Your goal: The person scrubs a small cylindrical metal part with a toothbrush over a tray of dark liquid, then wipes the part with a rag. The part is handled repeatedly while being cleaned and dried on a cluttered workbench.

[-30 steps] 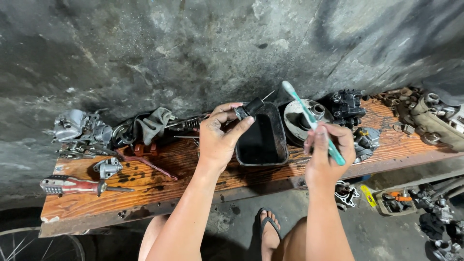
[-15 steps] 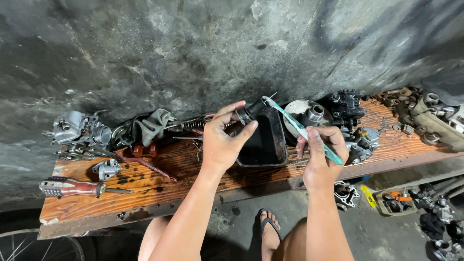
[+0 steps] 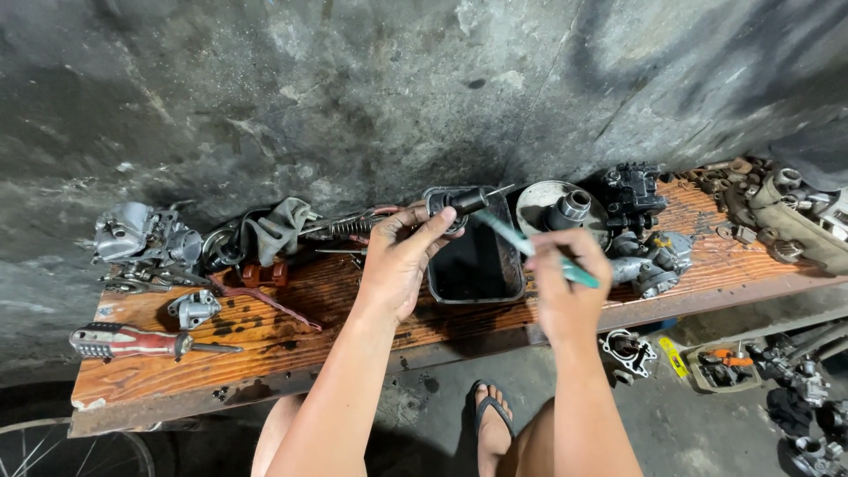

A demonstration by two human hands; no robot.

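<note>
bicycle wheel [image 3: 75, 449] cut off at bottom-left edge, brush [image 3: 539, 252] tip behind dark part [image 3: 455, 203]

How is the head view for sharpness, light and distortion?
Head view: mostly sharp; the left hand and right hand show no motion smear; light is dim and flat, the dark tray holds deep shadow; the bench edge bows from wide-angle distortion.

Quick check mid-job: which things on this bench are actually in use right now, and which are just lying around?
In use:
- small dark metal part, pinched in the left hand
- teal-handled brush, held in the right hand
- dark rectangular tray, directly under the part

Lying about:
- red-handled screwdriver
- silver carburettor body
- grey rag
- round metal housing
</note>
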